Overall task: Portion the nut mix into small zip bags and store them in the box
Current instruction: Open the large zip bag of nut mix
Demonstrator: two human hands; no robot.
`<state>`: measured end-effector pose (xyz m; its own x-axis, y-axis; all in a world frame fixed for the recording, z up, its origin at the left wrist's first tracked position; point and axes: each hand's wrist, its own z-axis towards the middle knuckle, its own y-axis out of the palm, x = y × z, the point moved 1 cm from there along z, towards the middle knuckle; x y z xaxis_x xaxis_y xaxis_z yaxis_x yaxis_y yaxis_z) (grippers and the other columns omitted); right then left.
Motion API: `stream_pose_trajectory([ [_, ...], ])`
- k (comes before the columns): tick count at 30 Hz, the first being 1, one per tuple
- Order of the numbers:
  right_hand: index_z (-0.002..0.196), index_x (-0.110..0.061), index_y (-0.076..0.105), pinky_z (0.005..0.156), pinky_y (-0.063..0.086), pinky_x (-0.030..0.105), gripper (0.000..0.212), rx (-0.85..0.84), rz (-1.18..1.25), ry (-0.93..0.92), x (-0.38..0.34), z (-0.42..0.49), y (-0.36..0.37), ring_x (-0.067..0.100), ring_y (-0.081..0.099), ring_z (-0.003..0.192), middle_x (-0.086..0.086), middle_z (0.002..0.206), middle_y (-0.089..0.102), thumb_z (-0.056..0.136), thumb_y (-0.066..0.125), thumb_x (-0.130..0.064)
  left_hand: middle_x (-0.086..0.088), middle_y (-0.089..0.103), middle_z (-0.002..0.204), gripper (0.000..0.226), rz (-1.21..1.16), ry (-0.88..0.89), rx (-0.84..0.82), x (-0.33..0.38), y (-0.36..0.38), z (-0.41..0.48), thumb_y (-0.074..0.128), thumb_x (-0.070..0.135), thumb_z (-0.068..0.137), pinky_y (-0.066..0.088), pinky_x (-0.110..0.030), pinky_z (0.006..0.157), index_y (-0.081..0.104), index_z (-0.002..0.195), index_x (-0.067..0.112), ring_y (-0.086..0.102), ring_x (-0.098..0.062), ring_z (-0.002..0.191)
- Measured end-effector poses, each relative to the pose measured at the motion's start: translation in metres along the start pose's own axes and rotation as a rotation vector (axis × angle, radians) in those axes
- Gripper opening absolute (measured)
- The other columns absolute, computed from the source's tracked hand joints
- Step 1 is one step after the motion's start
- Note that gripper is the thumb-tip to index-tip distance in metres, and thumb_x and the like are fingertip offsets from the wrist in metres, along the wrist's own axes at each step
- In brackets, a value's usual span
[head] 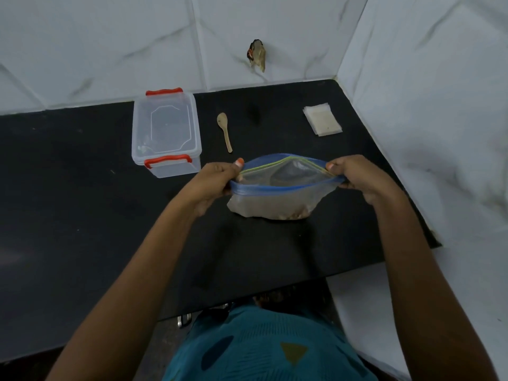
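A large clear zip bag (pixel 277 199) with a blue zip strip stands on the black counter, nut mix at its bottom. Its mouth is spread open. My left hand (pixel 217 180) pinches the left end of the rim and my right hand (pixel 357 177) pinches the right end. A clear plastic box (pixel 166 133) with red clips, lid on, sits behind and to the left. A small wooden spoon (pixel 224 131) lies between the box and the bag. A stack of small zip bags (pixel 323 119) lies at the back right.
The black counter (pixel 82 202) ends at a white marbled wall behind and on the right. A small dark object (pixel 257 55) sticks out of the back wall. The counter's front edge runs just before my body.
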<state>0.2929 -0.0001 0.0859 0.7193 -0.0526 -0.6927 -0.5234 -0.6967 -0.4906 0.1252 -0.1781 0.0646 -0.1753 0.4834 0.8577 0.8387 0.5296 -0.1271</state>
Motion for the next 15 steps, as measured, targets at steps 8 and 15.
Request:
stream_pose_trajectory([
  [8, 0.091, -0.011, 0.057, 0.074, 0.046, 0.027, 0.011, -0.247, 0.570, 0.126, 0.014, 0.004, 0.000, 0.014, 0.056, 0.085, 0.005, 0.093, 0.058, 0.093, 0.046, -0.010, -0.010, 0.061, 0.116, 0.025, -0.918, -0.269, -0.090, -0.019, 0.007, 0.009, 0.053, 0.034, 0.086, 0.053, -0.033, 0.083, 0.061, 0.094, 0.011, 0.056, -0.021, 0.116],
  [15, 0.100, -0.021, 0.061, 0.075, 0.040, 0.025, 0.021, -0.229, 0.454, 0.040, 0.024, -0.006, -0.006, 0.013, 0.051, 0.088, 0.002, 0.102, 0.056, 0.086, 0.050, -0.009, -0.004, 0.056, 0.092, 0.031, -0.650, -0.195, -0.211, -0.008, -0.004, -0.007, 0.059, 0.015, 0.068, 0.049, -0.017, 0.062, 0.062, 0.098, 0.020, 0.050, -0.009, 0.077],
])
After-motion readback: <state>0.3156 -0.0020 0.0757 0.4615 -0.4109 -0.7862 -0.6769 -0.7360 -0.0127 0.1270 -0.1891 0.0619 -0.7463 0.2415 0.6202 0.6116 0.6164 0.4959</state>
